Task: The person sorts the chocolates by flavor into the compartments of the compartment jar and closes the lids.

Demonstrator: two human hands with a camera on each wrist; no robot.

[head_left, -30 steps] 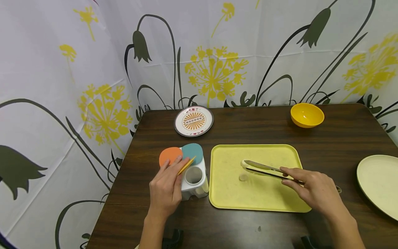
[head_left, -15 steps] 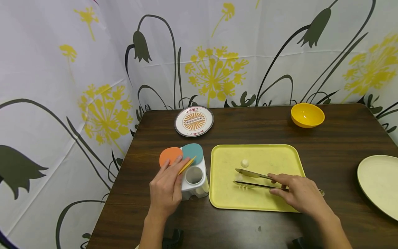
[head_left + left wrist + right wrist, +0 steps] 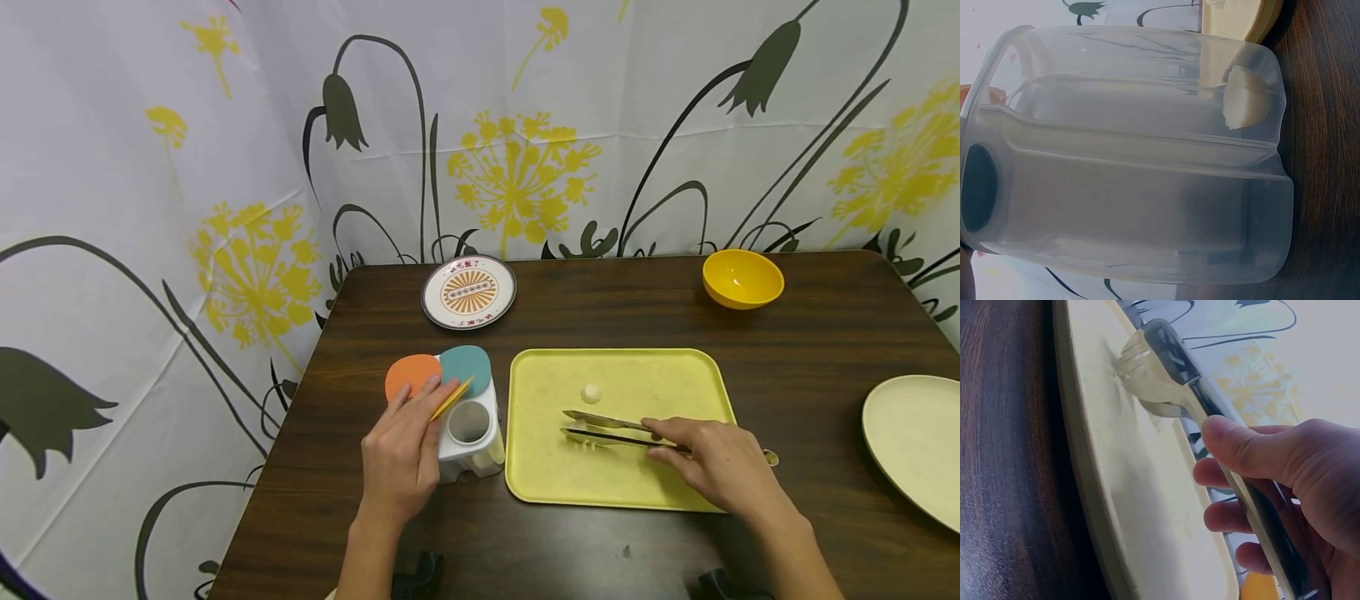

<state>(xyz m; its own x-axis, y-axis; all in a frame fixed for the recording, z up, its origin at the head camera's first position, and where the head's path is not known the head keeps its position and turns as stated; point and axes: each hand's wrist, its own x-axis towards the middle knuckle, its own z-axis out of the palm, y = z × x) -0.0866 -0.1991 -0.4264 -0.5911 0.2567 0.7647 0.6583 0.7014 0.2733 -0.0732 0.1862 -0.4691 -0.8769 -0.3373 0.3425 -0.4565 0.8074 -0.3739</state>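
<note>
My right hand holds metal tongs low over the yellow tray, pinching the arms between thumb and fingers. A pale, round piece shows between the tong tips. Another small pale piece lies just behind them on the tray. My left hand rests on a seasoning box, a clear container with coloured lids, its fingers fairly straight. Beside the index finger, the yellow lid stands raised off a round opening. Inside the container sits one pale half-round piece.
Behind the seasoning box lies a white plate with a printed pattern. A yellow bowl stands at the back right, and a cream plate at the right edge. A flowered cloth hangs behind the dark wooden table.
The tongs let go of the pale piece at the back and moved nearer to me. Their arms opened, then drew closer together around the other pale piece. My left hand stays put.
</note>
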